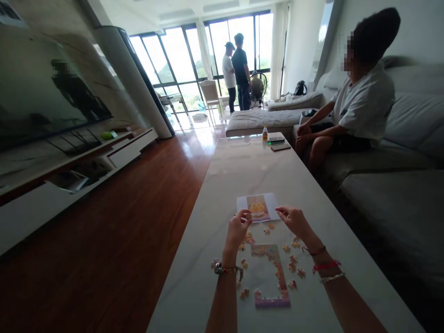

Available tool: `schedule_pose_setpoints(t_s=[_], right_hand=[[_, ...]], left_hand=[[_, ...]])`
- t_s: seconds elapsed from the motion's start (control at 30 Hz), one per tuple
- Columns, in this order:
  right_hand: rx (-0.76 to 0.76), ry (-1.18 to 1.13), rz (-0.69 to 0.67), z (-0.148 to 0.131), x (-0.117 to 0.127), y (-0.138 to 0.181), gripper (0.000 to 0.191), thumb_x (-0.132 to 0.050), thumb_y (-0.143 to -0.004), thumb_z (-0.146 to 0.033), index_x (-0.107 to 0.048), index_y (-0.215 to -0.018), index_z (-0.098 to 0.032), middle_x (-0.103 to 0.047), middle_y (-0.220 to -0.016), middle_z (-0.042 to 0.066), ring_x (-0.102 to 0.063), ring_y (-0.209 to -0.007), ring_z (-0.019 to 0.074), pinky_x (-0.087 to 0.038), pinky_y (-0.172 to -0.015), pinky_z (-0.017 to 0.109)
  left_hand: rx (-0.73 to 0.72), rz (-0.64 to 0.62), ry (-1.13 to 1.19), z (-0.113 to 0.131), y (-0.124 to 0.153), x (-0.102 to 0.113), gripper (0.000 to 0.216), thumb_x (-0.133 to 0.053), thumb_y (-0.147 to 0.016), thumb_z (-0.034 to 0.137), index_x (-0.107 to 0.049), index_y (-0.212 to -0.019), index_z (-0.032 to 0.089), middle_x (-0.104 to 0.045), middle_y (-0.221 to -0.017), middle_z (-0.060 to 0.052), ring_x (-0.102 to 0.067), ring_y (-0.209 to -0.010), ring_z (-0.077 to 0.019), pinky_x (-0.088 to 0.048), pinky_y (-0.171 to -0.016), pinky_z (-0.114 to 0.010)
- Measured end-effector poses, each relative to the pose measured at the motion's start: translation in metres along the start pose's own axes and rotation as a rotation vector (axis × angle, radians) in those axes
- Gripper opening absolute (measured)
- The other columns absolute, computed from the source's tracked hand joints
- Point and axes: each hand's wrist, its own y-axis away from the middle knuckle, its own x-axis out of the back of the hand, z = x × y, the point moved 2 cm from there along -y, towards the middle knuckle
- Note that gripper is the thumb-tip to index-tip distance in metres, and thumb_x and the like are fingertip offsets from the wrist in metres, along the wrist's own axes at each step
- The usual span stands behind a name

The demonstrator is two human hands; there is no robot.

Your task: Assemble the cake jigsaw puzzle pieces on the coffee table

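Observation:
My left hand (pixel 239 225) is closed in a pinch over the lower left of a creased paper sheet (pixel 243 203) with a printed yellow figure. What sits between its fingertips is too small to make out. At the sheet's right edge, my right hand (pixel 292 218) also pinches, its fingertips against or just above the paper; I cannot tell what they hold. Between my forearms lies a partly joined jigsaw puzzle (pixel 283 282), showing its top, right side and bottom strip around a gap. Loose puzzle pieces (pixel 293 263) are scattered on both sides, with a few more pieces (pixel 268 228) below the sheet.
The long white marble table (pixel 222 180) carries a small bottle (pixel 265 133), a phone (pixel 276 140) and a flat dark item (pixel 280 148) at its far end. A person (pixel 364 92) sits on the sofa (pixel 391 199) at right. Two people (pixel 239 69) stand by the windows.

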Motion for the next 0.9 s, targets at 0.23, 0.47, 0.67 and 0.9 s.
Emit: schedule_pose_setpoints(t_s=[0.23,0.47,0.67,0.9], right_hand=[[0.015,0.018,-0.057,0.0013,-0.0031,0.0005,0.022,-0.047,-0.077,-0.021,-0.066,-0.086,-0.016,-0.067,-0.082,0.007,-0.061,-0.07,0.0164,-0.045,-0.066,0.027],[0.017,0.03,-0.064,-0.0011,-0.0005,-0.0007,0.022,-0.046,-0.077,-0.02,-0.065,-0.086,-0.016,-0.068,-0.084,0.008,-0.062,-0.075,0.0168,-0.045,-0.069,0.027],[0.014,0.035,-0.062,-0.0032,0.0014,-0.001,0.021,-0.047,-0.077,-0.02,-0.066,-0.086,-0.016,-0.068,-0.083,0.008,-0.062,-0.074,0.0169,-0.045,-0.068,0.027],[0.039,0.047,-0.046,-0.0065,0.0036,-0.003,0.021,-0.047,-0.076,-0.02,-0.066,-0.085,-0.017,-0.068,-0.082,0.006,-0.062,-0.074,0.0165,-0.046,-0.068,0.027]], left_hand=[[0.024,0.02,-0.013,-0.003,0.0006,0.0013,0.022,-0.056,-0.066,0.019,-0.059,-0.087,0.02,-0.061,-0.076,0.001,-0.057,-0.062,-0.0089,-0.045,-0.062,-0.021],[0.044,0.03,-0.014,-0.0009,0.0016,0.0036,0.021,-0.057,-0.066,0.016,-0.059,-0.086,0.02,-0.061,-0.076,0.001,-0.056,-0.06,-0.008,-0.045,-0.061,-0.021],[0.042,0.034,-0.012,0.0002,0.0029,0.0066,0.021,-0.056,-0.067,0.016,-0.058,-0.087,0.02,-0.061,-0.077,0.0,-0.056,-0.06,-0.0078,-0.045,-0.061,-0.021],[0.012,0.046,-0.009,0.0005,0.0021,0.0086,0.021,-0.057,-0.067,0.017,-0.059,-0.087,0.02,-0.061,-0.076,0.001,-0.056,-0.06,-0.0077,-0.045,-0.061,-0.02]])
